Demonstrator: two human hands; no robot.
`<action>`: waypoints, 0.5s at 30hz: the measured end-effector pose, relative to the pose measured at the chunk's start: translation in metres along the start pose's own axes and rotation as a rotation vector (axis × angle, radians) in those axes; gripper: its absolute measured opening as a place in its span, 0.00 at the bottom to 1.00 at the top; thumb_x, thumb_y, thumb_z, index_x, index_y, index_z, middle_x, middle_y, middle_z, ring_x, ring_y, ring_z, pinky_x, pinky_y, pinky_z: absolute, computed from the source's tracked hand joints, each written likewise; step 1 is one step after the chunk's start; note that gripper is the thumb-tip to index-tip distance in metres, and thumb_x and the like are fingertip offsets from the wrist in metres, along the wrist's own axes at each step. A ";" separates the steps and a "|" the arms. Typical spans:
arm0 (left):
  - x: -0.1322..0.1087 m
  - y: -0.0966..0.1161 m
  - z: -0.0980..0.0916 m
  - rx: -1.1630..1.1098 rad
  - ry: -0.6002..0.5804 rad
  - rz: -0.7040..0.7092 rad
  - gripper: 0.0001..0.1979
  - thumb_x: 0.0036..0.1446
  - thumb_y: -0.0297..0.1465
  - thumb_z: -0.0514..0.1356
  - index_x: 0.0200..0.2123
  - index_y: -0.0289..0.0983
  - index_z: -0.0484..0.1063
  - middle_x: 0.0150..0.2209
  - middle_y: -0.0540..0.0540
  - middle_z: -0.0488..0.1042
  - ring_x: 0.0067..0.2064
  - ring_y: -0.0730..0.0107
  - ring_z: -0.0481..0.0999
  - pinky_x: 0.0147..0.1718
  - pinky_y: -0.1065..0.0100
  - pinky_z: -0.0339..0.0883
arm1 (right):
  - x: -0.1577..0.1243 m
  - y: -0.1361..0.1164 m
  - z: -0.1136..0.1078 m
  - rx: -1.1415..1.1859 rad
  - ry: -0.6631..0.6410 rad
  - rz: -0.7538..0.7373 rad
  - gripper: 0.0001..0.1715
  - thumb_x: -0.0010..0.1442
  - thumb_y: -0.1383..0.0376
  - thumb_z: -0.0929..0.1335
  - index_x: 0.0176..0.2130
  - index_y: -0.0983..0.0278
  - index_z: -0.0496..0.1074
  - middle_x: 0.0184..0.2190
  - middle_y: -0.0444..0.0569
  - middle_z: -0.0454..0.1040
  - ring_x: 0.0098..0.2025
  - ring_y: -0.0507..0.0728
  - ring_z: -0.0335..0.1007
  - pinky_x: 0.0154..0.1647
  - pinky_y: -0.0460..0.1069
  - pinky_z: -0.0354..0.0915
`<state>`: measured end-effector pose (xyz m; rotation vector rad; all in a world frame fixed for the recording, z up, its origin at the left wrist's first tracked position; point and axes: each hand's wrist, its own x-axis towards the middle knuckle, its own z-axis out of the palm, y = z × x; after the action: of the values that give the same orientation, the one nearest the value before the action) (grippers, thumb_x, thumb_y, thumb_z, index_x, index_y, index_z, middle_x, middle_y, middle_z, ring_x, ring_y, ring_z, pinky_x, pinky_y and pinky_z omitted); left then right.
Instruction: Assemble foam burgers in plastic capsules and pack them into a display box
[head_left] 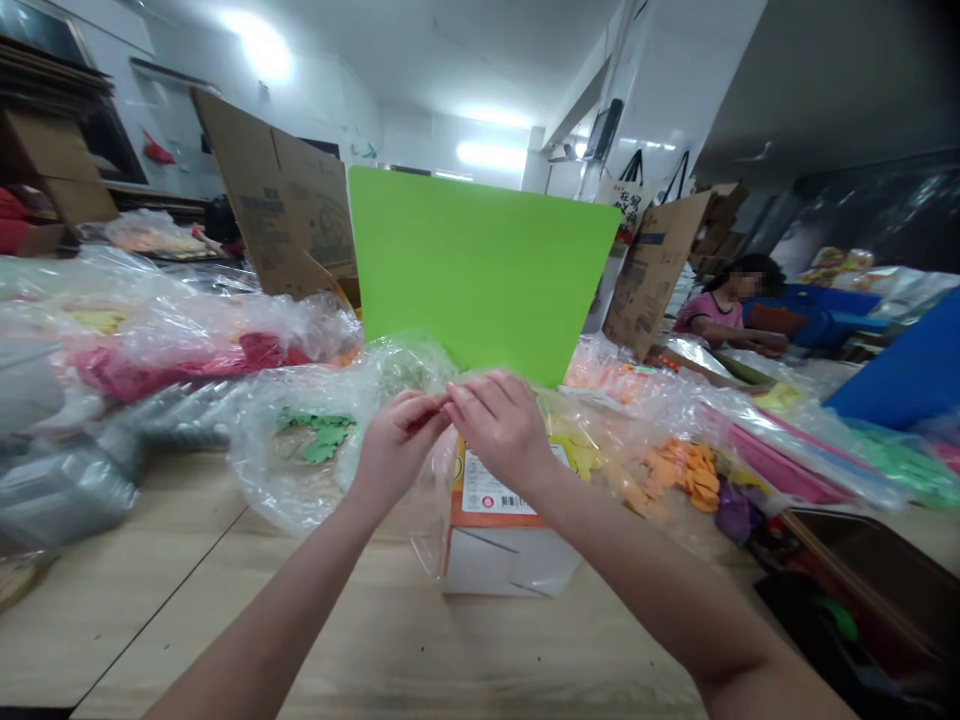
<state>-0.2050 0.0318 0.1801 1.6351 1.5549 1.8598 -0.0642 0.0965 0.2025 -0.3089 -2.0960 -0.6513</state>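
Observation:
My left hand (401,445) and my right hand (499,425) meet at their fingertips in the middle of the view, pinching thin clear plastic film (409,365). Behind them stands a bright green sheet (480,270), its lower edge just above my right fingers. Below my hands sits a white and orange carton (499,560) with a barcode label. To the left of my left hand lies a clear bag of green leaf-shaped cutouts (319,435). Orange cutouts (686,475) lie in plastic to the right.
Plastic bags of red, pink and grey material (187,350) crowd the light wooden table (165,610). Upright cardboard sheets (277,195) stand behind them. A co-worker in a pink top (712,315) works at the right, near blue bins (907,365). A dark tray (862,590) sits at lower right.

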 end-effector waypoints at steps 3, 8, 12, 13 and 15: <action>-0.003 0.005 -0.004 0.301 -0.028 0.168 0.08 0.55 0.31 0.56 0.33 0.38 0.74 0.31 0.48 0.70 0.34 0.71 0.69 0.34 0.70 0.62 | 0.004 -0.001 -0.002 0.011 -0.060 -0.051 0.10 0.61 0.69 0.61 0.40 0.65 0.70 0.35 0.49 0.73 0.39 0.56 0.63 0.40 0.51 0.60; -0.002 0.006 0.001 0.307 -0.069 0.151 0.11 0.57 0.32 0.52 0.37 0.39 0.74 0.31 0.48 0.69 0.35 0.70 0.69 0.35 0.69 0.63 | 0.014 -0.003 -0.003 0.229 -0.061 0.236 0.08 0.57 0.69 0.62 0.28 0.64 0.69 0.27 0.46 0.70 0.34 0.53 0.63 0.38 0.48 0.62; 0.004 0.002 0.007 0.119 -0.073 0.006 0.11 0.55 0.36 0.55 0.36 0.40 0.75 0.33 0.47 0.70 0.35 0.70 0.69 0.33 0.70 0.64 | 0.022 0.017 -0.012 0.438 0.002 0.538 0.05 0.54 0.68 0.64 0.27 0.63 0.67 0.26 0.44 0.69 0.30 0.51 0.63 0.31 0.47 0.62; 0.005 0.000 0.007 0.044 -0.078 -0.065 0.11 0.54 0.37 0.56 0.36 0.40 0.75 0.32 0.47 0.71 0.33 0.71 0.69 0.30 0.71 0.63 | 0.023 0.030 -0.019 0.494 0.064 0.636 0.05 0.55 0.67 0.63 0.28 0.63 0.67 0.26 0.43 0.69 0.28 0.50 0.63 0.29 0.46 0.62; 0.006 -0.008 0.006 -0.136 -0.060 -0.221 0.12 0.52 0.38 0.58 0.36 0.39 0.75 0.29 0.49 0.71 0.28 0.74 0.68 0.24 0.74 0.61 | 0.024 0.064 -0.039 0.615 0.230 0.845 0.06 0.57 0.65 0.62 0.31 0.64 0.68 0.26 0.43 0.69 0.27 0.50 0.64 0.26 0.46 0.63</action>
<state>-0.2058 0.0430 0.1766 1.3866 1.4826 1.7431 -0.0224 0.1276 0.2614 -0.6633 -1.6237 0.4320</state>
